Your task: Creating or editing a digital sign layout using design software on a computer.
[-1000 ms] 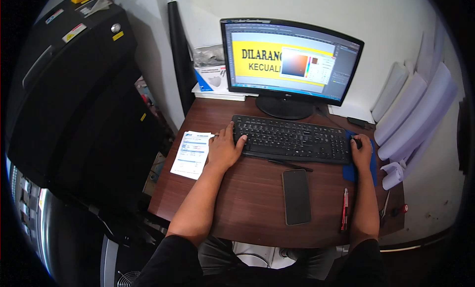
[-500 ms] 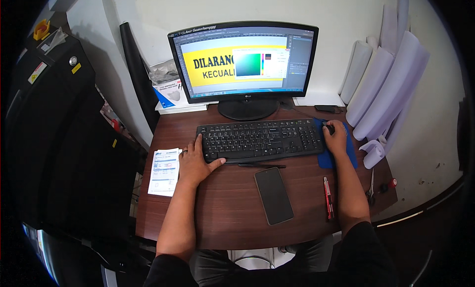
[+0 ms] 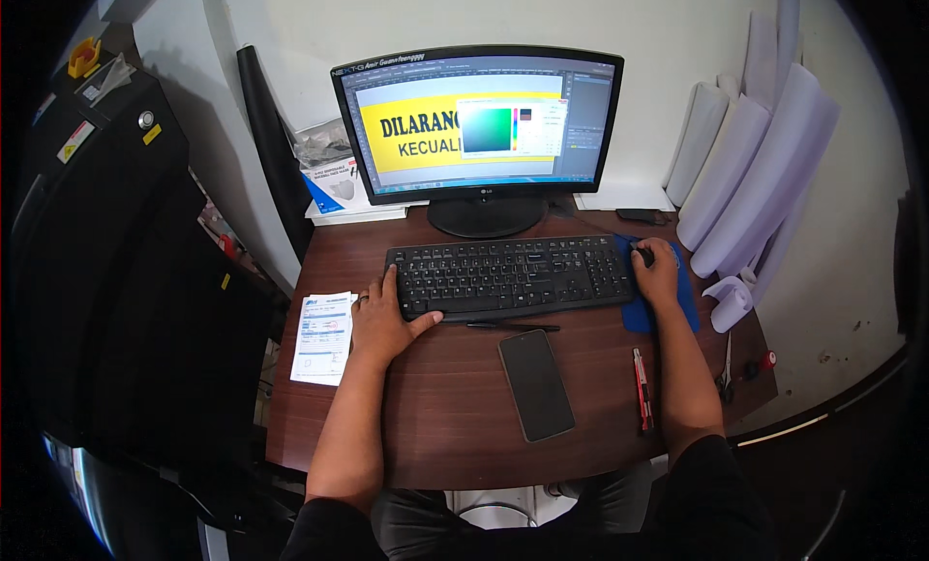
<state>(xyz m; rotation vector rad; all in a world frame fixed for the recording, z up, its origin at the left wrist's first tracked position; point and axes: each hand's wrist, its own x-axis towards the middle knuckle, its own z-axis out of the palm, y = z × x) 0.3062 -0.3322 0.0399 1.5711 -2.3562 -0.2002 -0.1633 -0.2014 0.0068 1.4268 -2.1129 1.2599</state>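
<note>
My left hand [image 3: 382,319] rests with its fingers apart on the left end of a black keyboard [image 3: 513,277], the thumb along the front edge. My right hand [image 3: 658,272] is closed over a dark computer mouse [image 3: 645,258], mostly hidden beneath it, on a blue mouse pad [image 3: 685,300]. Behind the keyboard a black monitor [image 3: 481,125] displays a yellow sign design with black lettering. A colour picker window [image 3: 489,130] with a green field covers part of that design.
Printed paper slips [image 3: 321,338] lie beside my left wrist. A phone [image 3: 536,385], a pen [image 3: 513,327] and a red cutter knife [image 3: 643,392] lie before the keyboard. Scissors [image 3: 727,372] are at the right edge. Rolled white sheets [image 3: 764,174] lean rightward; a black machine [image 3: 116,251] stands left.
The colour field on the monitor has turned from teal-green to a purer green. The whole view has shifted very slightly; both hands keep their places.
</note>
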